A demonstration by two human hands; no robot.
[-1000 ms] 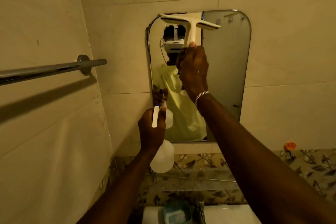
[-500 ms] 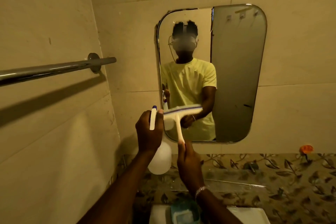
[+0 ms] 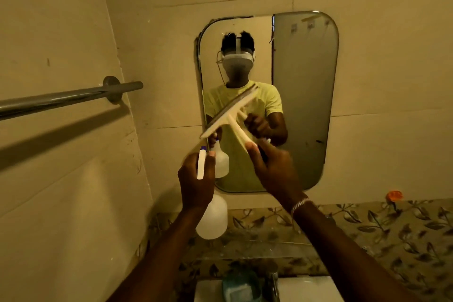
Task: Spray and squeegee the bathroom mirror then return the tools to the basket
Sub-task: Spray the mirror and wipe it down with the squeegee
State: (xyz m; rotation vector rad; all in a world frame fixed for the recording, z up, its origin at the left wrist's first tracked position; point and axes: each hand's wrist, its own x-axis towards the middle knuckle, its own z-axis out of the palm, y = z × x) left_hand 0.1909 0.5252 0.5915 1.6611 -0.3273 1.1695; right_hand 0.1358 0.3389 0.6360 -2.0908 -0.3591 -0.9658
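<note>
The rounded bathroom mirror (image 3: 306, 105) hangs on the tiled wall ahead. My left hand (image 3: 196, 179) is closed around the neck of a translucent white spray bottle (image 3: 212, 218), whose white trigger (image 3: 201, 164) points up in front of the mirror's lower left corner. My right hand (image 3: 274, 169) grips the handle of a cream squeegee (image 3: 230, 115). Its blade is tilted diagonally, low at the left and high at the right, in front of the mirror's left half. Whether the blade touches the glass I cannot tell. The basket is out of view.
A chrome towel bar (image 3: 71, 98) juts from the left wall at shoulder height. Below the mirror runs a leaf-patterned tile band (image 3: 392, 228) with a small orange object (image 3: 394, 195) above it. A white sink (image 3: 308, 289), a tap (image 3: 273, 282) and a teal soap dish (image 3: 241, 288) lie at the bottom.
One second ago the squeegee was at the mirror's top; it came down to the bottom. Now my right hand has lifted it and tilted the blade diagonally. The bottle hand stayed.
</note>
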